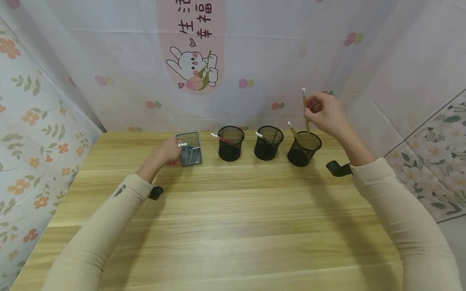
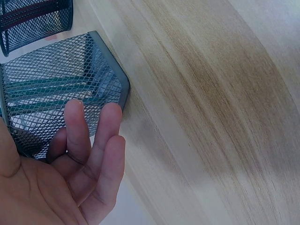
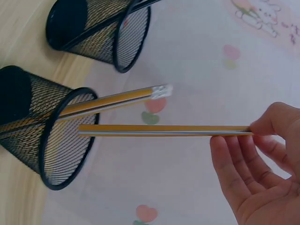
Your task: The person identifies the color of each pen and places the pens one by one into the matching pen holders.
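My right hand (image 1: 326,114) pinches a yellow pencil (image 3: 164,130) near its eraser end. The pencil's lower end overlaps the mouth of the rightmost black round mesh pen holder (image 1: 300,155), in the right wrist view right at the rim. More yellow pencil (image 1: 295,134) with a white eraser leans inside that holder. At the left, my left hand (image 1: 168,152) holds the side of a grey square mesh pen holder (image 2: 47,65), thumb and index finger at its wall, other fingers loosely bent. Greenish pens with white beaded tops (image 1: 183,144) stand in it.
Between the hands stand two more black round mesh holders, one (image 1: 230,152) with a red pen (image 1: 225,140), the other (image 1: 265,152) with a dark pen (image 1: 264,138). All stand on the wooden table (image 1: 233,226), near the printed curtain (image 1: 262,60) behind.
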{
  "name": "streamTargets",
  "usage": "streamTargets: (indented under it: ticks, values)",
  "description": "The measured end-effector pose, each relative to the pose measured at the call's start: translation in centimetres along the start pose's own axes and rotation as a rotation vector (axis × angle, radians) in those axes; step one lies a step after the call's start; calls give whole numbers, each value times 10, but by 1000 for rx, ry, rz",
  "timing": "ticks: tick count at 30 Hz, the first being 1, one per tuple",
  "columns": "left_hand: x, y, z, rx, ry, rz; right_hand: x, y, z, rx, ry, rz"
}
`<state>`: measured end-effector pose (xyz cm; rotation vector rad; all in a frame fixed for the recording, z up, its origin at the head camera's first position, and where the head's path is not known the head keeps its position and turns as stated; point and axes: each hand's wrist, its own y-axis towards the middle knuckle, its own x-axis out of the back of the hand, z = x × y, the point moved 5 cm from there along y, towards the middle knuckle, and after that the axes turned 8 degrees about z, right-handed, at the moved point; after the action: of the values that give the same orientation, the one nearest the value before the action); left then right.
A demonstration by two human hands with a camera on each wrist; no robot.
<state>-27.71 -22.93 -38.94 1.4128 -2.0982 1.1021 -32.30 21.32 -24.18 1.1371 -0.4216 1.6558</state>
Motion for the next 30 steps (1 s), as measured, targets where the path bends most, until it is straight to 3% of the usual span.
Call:
streamTargets:
  ticks: [11, 30]
  values:
    - [0, 4, 6, 7, -18, -3, -25, -1, -30, -26, -25, 43]
    - [1, 2, 3, -8, -15, -1, -73, -15, -69, -22, -40, 152]
